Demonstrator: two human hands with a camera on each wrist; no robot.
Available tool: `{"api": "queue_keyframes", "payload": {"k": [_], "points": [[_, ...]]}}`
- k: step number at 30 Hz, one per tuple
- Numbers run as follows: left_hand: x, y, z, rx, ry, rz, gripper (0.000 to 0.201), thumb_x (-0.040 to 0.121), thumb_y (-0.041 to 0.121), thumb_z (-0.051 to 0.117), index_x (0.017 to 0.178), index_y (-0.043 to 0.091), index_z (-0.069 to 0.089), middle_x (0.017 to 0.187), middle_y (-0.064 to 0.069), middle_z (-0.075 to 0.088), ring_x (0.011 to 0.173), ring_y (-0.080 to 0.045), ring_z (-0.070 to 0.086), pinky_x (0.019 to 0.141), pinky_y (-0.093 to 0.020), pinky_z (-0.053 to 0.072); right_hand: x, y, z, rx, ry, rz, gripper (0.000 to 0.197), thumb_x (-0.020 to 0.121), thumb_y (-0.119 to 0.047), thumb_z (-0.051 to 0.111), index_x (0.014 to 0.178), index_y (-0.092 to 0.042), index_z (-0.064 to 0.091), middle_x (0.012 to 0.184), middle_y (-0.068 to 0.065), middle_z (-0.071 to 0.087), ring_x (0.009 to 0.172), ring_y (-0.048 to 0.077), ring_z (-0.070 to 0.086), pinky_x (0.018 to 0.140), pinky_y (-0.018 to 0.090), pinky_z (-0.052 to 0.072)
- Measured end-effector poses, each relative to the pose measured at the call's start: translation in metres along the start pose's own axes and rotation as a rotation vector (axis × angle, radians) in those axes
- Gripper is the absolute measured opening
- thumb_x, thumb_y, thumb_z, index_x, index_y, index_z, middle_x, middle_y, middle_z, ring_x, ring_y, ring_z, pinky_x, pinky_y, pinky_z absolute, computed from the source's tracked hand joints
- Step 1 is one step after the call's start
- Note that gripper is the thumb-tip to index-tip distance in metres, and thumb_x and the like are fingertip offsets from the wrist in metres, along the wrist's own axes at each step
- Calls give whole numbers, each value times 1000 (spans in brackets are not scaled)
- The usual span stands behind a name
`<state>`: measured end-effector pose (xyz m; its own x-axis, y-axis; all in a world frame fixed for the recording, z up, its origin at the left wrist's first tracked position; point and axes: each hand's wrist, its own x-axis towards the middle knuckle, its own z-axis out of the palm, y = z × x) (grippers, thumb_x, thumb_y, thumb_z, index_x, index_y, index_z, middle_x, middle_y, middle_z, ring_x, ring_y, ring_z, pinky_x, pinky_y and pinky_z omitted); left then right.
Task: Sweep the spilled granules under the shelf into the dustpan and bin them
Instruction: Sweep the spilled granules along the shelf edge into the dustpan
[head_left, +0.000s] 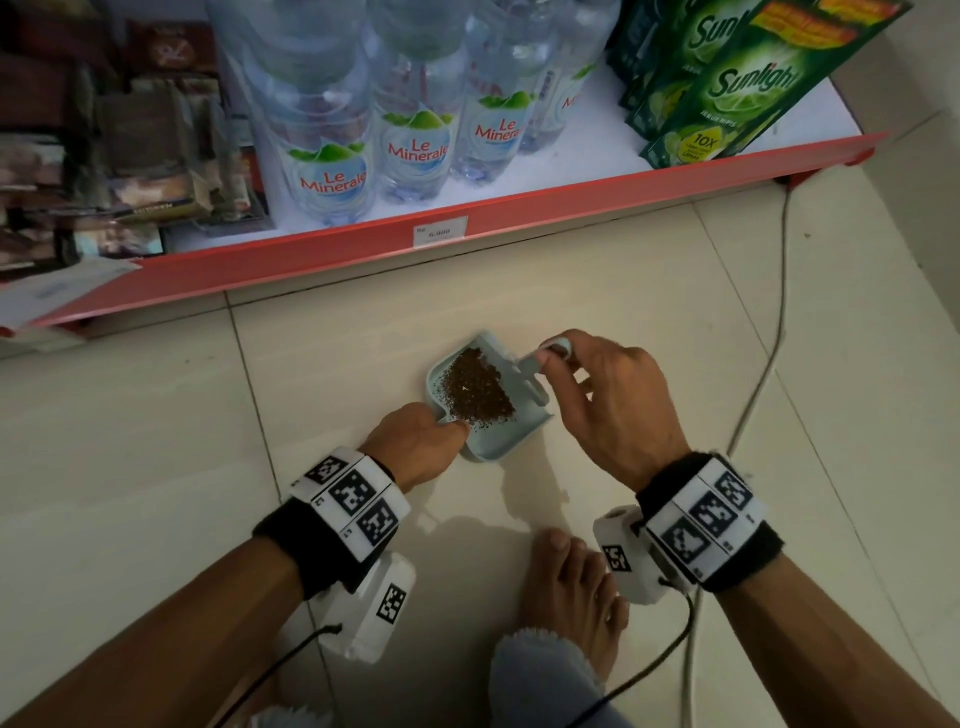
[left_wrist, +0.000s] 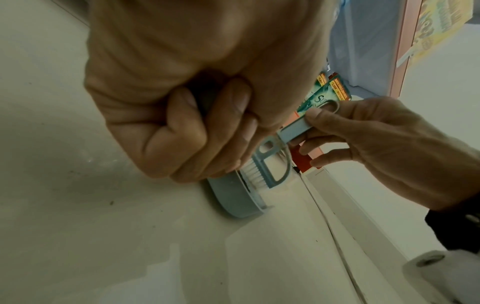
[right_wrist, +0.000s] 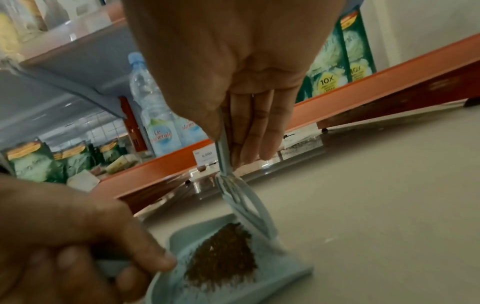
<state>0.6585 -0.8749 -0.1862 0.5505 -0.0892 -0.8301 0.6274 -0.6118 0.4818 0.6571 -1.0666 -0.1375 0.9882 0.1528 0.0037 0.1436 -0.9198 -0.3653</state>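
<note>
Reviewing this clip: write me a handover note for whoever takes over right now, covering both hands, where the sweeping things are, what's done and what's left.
Left hand: grips the dustpan handle; the pan sits on the floor tiles in front of the red shelf.
Right hand: pinches the small brush by its handle, bristles at the pan's open edge.
Done: a brown heap of granules lies inside the pan.
Left: check for stray grains on the floor, lift the pan level, tip it into the bin. No bin is in view.
</note>
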Motion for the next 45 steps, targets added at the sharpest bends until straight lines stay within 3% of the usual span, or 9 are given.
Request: {"api": "queue_keyframes", "payload": {"k": [7, 11, 14, 20, 23, 26, 30, 37, 45], "points": [[3, -4, -1, 9, 1, -5, 55, 95, 41, 53, 116, -10, 59, 127, -30, 60, 118, -47, 58, 97, -54, 49, 12, 15, -22, -85, 255, 92, 31, 102, -40, 42, 104, -20, 66, 84, 4, 71, 65, 25, 65, 58, 38, 55], [3, -4, -2, 17, 3, 19, 43, 95, 40, 54, 91, -2, 62, 124, -30, 62, 117, -46, 59, 96, -53, 50, 11, 18, -13, -182, 153, 101, 31, 102, -37, 46, 117, -20, 67, 89, 8, 69, 66, 24, 61, 58, 28, 46], [3, -5, -2, 8, 8, 11, 49, 94, 41, 54, 109, -6, 62, 125, -28, 62, 117, -44, 59, 97, -52, 50, 0, 5, 2, -129, 48, 42, 30, 103, -35, 45, 107, -19, 70, 81, 3, 65, 61, 16, 52, 51, 18, 33], [5, -10, -3, 16, 8, 47, 44, 93, 43, 55, 104, 1, 65, 124, -29, 63, 116, -45, 60, 95, -52, 50, -10, -16, 10, 15, 36, 7, 26, 102, -35, 47, 103, -20, 68, 81, 3, 67, 67, 19, 61, 60, 39, 55], [6, -15, -6, -14, 3, 99, 47, 94, 47, 55, 94, 1, 65, 93, -22, 69, 89, -38, 67, 75, -44, 53, -4, -16, 2, -11, 69, 29, 26, 102, -37, 46, 102, -23, 68, 83, 0, 69, 67, 17, 63, 59, 37, 56], [3, -23, -12, -43, 37, 170, 45, 95, 47, 54, 72, 9, 62, 50, 4, 50, 49, -14, 46, 49, -27, 35, 0, -20, -8, -16, 104, 12, 24, 101, -36, 49, 102, -23, 69, 84, -2, 70, 70, 14, 64, 59, 36, 57], [-8, -37, -31, -64, 65, 235, 46, 95, 50, 53, 60, 20, 51, 37, 10, 44, 33, -3, 39, 43, -22, 31, 12, -39, -20, 59, 134, -68, 20, 99, -33, 53, 101, -22, 70, 84, -3, 72, 72, 13, 65, 59, 38, 58], [-50, -84, -74, -237, 137, 282, 46, 95, 47, 55, 57, 23, 46, 42, 11, 40, 37, -4, 35, 37, -13, 30, 50, -106, -23, 223, 64, -295, 23, 98, -40, 49, 98, -27, 69, 81, -9, 71, 70, 12, 66, 61, 38, 58], [-116, -162, -126, -480, 302, 125, 44, 95, 40, 59, 57, 21, 47, 45, 6, 37, 39, -10, 31, 41, -20, 25, 82, -208, -1, 301, -268, -636, 22, 100, -40, 52, 94, -30, 71, 90, -11, 75, 73, 7, 67, 62, 36, 56]]}}
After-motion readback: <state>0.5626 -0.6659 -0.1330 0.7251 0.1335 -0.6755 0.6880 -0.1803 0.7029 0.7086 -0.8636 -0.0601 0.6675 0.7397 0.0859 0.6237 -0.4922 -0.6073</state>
